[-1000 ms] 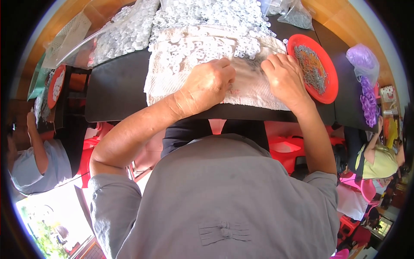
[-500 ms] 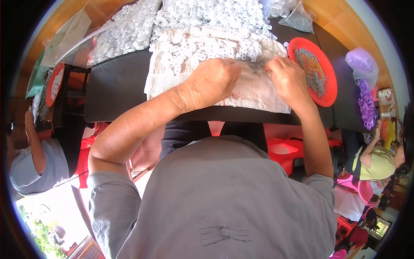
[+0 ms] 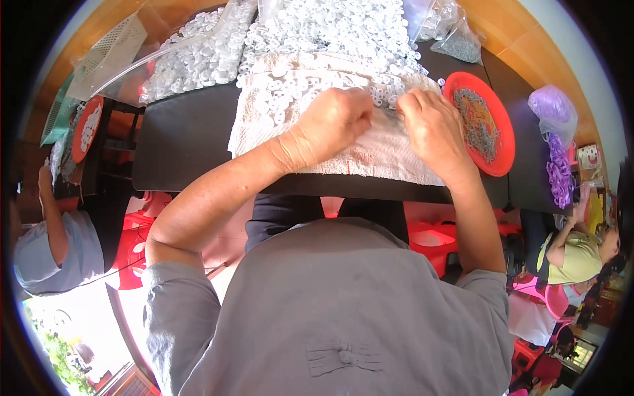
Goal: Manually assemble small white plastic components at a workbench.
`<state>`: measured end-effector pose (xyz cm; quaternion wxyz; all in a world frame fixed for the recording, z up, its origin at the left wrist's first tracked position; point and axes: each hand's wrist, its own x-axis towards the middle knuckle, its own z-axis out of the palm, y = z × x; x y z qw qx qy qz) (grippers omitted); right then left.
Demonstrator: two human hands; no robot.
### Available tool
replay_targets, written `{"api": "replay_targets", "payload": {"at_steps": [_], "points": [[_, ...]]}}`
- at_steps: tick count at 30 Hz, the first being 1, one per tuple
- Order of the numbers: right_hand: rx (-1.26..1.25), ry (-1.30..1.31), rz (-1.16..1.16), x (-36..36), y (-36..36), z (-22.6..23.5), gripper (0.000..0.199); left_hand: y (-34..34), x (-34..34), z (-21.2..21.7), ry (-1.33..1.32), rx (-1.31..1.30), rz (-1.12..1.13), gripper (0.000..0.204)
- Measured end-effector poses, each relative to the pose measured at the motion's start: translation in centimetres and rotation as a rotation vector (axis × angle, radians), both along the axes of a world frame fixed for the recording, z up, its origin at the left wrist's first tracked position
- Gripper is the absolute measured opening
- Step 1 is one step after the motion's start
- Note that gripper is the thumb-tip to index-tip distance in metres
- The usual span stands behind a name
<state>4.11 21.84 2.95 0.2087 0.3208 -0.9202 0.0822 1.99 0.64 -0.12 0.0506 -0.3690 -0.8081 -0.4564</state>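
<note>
On the black table (image 3: pixel 185 138), seen from the head view:

Position of rings: the small white plastic rings (image 3: pixel 317 33) lie heaped on a white towel (image 3: pixel 370 155), just beyond and beneath the fingertips of both hands; the nearest ones touch the knuckles.

Left hand (image 3: pixel 333 122): fingers curled tightly downward onto the towel among the rings; whether a ring is pinched between them cannot be told.

Right hand (image 3: pixel 432 125): fingers bent and drawn together at the tips, close beside the left hand; what they hold is hidden.

Counts: two hands at work; one towel; one red plate (image 3: pixel 498 148) to the right of the right hand, filled with small dark metal parts (image 3: pixel 477 125); one clear bag of further white rings (image 3: pixel 191 59) at upper left; one bag of purple rings (image 3: pixel 558 142) at far right. The white rings are too many to count.

Appearance of rings: small, flat, white, round, each with a central hole, piled loosely and overlapping.
</note>
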Motion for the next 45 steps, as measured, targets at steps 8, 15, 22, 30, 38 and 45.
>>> {"api": "replay_targets", "payload": {"at_steps": [8,15,22,30,38,45], "points": [[-0.387,-0.37,0.445,4.1,-3.2,4.9,0.027,-0.8,-1.2,0.6,-0.59,0.4,0.171,0.004],[-0.76,-1.096,1.692,8.9,-10.2,9.5,0.054,-1.1,-1.0,0.0,-0.501,0.508,0.19,0.004],[-0.843,-1.29,1.583,8.2,-9.5,9.7,0.06,-1.0,-0.9,0.6,-0.495,0.538,0.167,0.006],[-0.87,-1.233,1.731,7.2,-10.8,8.9,0.077,-1.9,-1.4,0.5,-0.756,0.706,0.114,0.005],[-0.754,-1.574,2.028,7.5,-12.1,7.9,0.051,-2.1,-1.9,1.8,-0.986,0.787,0.009,0.01],[-0.879,-1.3,1.845,8.6,-13.0,7.6,0.026,-2.3,-2.0,2.0,-0.948,0.755,0.086,0.01]]}}
